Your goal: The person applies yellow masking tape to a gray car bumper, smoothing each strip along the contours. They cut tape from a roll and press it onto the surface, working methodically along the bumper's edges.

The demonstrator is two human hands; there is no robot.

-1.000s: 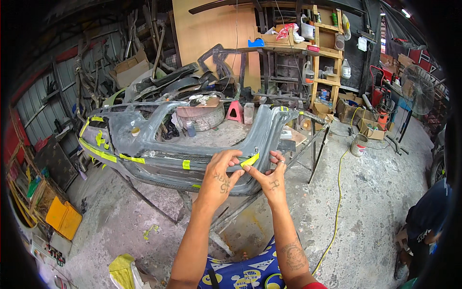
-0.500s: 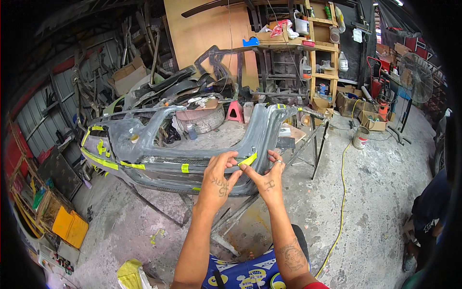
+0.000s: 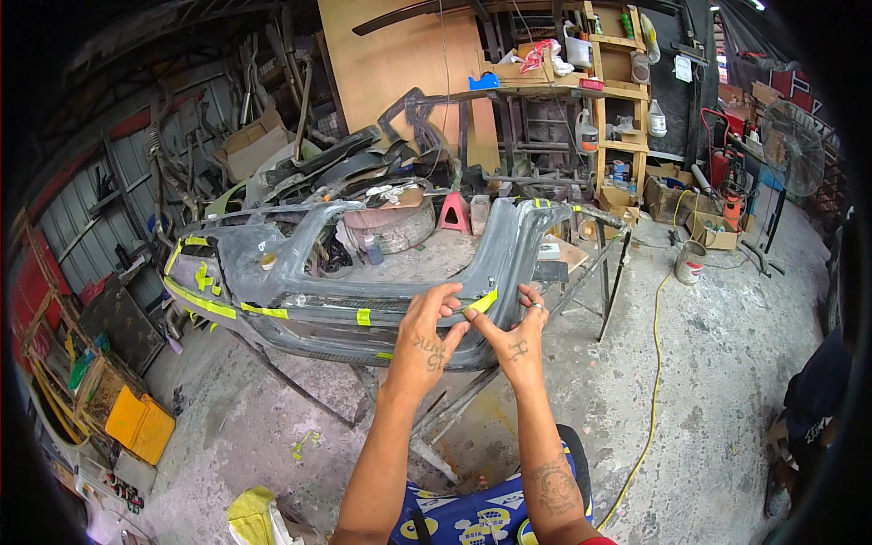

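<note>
A grey car body panel (image 3: 391, 289) with a window opening lies across metal stands in front of me. A short strip of yellow tape (image 3: 484, 301) is stuck on its sill near the right corner. My left hand (image 3: 427, 329) is at the sill left of the strip, fingers bent and thumb apart from them. The thumb of my right hand (image 3: 520, 341) touches the lower left end of the strip. Its other fingers are spread beside the panel's upright part. More yellow tape pieces (image 3: 363, 317) mark the panel's lower edge and left end.
A yellow cable (image 3: 656, 363) runs over the concrete floor at right. A paint can (image 3: 690, 262), a standing fan (image 3: 788, 150) and a person (image 3: 813, 391) are on that side. Scrap car parts (image 3: 341, 159) and a wooden shelf (image 3: 622, 118) stand behind. A yellow container (image 3: 139, 427) is at left.
The view has shifted slightly, so the scene sits a little lower and further right. Both hands remain at the same yellow strip, with hardly any change in their fingers.
</note>
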